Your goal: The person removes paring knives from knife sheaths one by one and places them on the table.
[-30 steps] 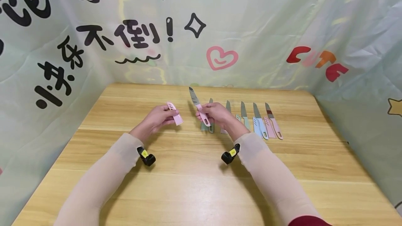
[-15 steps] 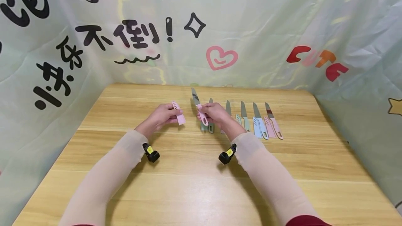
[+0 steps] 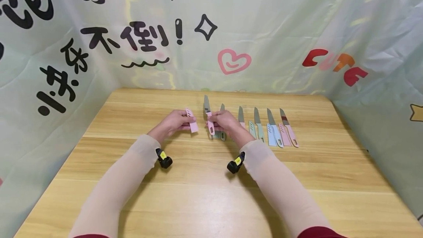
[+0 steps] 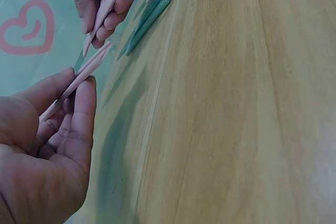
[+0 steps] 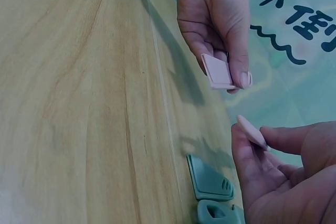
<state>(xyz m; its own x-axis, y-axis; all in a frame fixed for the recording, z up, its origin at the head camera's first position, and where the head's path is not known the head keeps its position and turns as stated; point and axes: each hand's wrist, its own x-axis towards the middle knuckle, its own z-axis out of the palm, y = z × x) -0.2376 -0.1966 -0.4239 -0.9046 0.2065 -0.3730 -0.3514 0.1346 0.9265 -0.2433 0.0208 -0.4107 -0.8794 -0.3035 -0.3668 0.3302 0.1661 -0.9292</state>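
My left hand [image 3: 175, 122] pinches a pink knife sheath [image 3: 194, 127] between thumb and fingers, raised over the table. To its right, my right hand [image 3: 228, 122] grips a small knife by its pink handle [image 3: 210, 127], with the bare grey blade [image 3: 206, 103] pointing away toward the back. A short gap separates sheath and knife in the head view. Seen from the left wrist, the sheath's open end [image 4: 106, 50] faces the right hand [image 4: 121, 3]. Beneath the right hand lie a green knife [image 3: 223, 108] and its green sheath [image 5: 210, 179], partly covered in the head view.
A row of knives continues right on the wooden table [image 3: 205, 194]: a pink-handled knife [image 3: 241, 113], a green knife [image 3: 256, 116] beside its sheath [image 3: 252, 129], a blue sheath [image 3: 271, 135] with its knife, and a pink sheath [image 3: 285, 134] with its knife [image 3: 291, 137]. Printed cloth [image 3: 271, 21] hangs behind.
My left hand has moved right with the sheath, narrowing the gap between the hands. The knife in my right hand has swung to a straighter, away-pointing angle and sits slightly lower.
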